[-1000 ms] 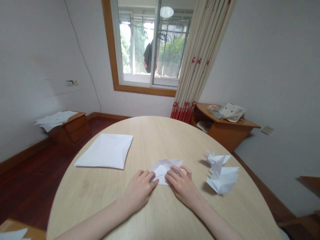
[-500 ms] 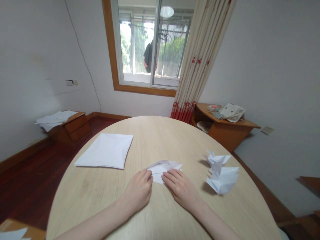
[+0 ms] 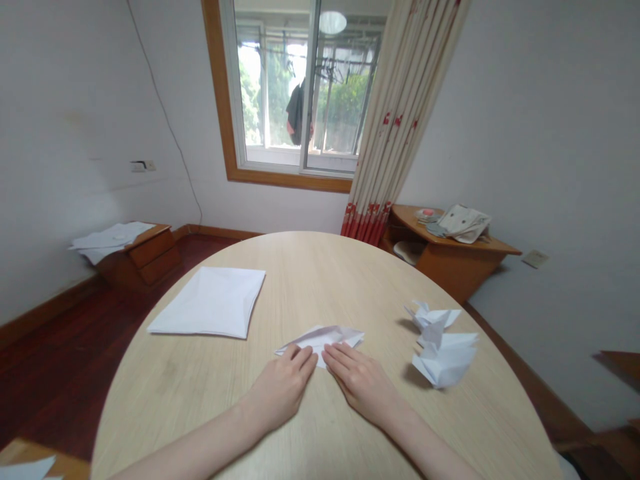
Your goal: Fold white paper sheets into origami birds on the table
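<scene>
A partly folded sheet of white paper lies at the front middle of the table, its far flap raised a little and its ends pointed. My left hand rests on its near left part, fingers bent and close together, closed on the paper. From the other side my right hand is closed on the near right part, its fingers side by side. Only a small gap separates the two sets of fingertips. Both thumbs are mostly hidden.
A stack of white paper lies at the left of the round wooden table. Folded paper figures stand at the right. Behind are a curtain, a corner cabinet with a cloth bag, and a low drawer unit.
My left hand has slid right along the paper, toward my right hand, uncovering the paper's left point. The raised flap sits lower. My right hand has barely moved.
</scene>
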A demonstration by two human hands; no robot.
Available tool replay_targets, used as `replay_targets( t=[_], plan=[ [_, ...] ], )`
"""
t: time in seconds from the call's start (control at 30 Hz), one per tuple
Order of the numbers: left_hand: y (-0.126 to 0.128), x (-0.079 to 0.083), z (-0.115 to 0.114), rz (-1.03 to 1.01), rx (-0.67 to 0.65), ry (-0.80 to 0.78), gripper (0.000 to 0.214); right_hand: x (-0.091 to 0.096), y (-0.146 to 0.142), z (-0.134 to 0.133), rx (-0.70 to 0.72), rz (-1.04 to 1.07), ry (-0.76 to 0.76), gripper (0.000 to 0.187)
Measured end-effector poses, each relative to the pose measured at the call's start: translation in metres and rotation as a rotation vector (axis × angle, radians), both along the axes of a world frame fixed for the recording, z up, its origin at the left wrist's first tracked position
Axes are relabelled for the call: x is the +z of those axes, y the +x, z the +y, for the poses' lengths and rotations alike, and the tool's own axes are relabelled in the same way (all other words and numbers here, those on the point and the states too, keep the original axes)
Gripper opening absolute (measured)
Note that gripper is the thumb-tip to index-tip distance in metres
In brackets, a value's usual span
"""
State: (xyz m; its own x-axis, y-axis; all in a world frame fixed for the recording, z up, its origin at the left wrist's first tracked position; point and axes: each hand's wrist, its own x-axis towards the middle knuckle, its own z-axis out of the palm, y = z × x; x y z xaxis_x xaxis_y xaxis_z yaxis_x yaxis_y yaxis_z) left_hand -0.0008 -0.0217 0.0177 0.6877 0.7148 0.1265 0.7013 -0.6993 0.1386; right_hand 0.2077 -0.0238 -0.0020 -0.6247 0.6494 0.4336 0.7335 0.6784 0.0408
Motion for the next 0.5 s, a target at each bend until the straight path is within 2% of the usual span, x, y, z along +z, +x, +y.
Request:
replay_targets(
  t=[0.23, 0.5],
  plan=[
    [0.000, -0.007, -0.001, 0.010, -0.009, -0.008, 0.050, 0.010, 0.001, -0.003, 0.007, 0.015, -0.114, 0.035],
    [0.001, 0.004, -0.001, 0.048, -0.005, -0.051, 0.044, 0.011, 0.007, -0.002, -0.010, 0.008, -0.105, 0.033]
  ],
)
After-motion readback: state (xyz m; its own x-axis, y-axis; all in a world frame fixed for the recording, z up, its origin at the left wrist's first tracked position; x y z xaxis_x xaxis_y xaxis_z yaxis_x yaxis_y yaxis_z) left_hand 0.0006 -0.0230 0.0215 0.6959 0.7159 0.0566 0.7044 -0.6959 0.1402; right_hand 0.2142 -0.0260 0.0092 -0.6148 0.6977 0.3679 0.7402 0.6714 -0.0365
